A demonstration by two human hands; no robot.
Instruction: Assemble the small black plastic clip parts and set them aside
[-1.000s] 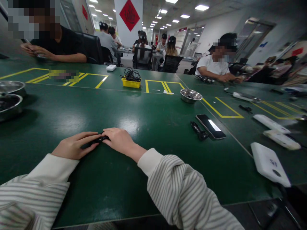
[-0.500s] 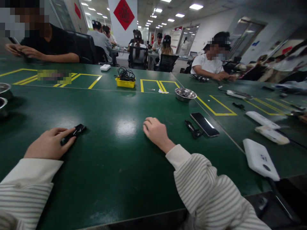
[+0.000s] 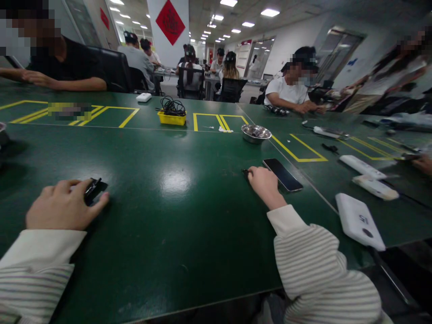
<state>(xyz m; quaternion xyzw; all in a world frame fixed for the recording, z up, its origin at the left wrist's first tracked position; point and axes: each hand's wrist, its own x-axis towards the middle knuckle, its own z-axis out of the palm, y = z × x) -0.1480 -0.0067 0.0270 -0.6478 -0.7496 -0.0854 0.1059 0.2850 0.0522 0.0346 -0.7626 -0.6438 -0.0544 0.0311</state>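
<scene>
across a green table (image 3: 202,234), the left hand (image 3: 64,202) grasps a black part (image 3: 92,191) at near left; the right hand (image 3: 265,182) covers a second piece (image 3: 245,172), its grip hidden, by a phone (image 3: 284,174) that a sideways sweep could bump

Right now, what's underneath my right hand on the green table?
One end of a small black object shows past your right hand; the rest is covered, so its full shape can't be seen. A flat black rectangular phone lies alongside.
</scene>
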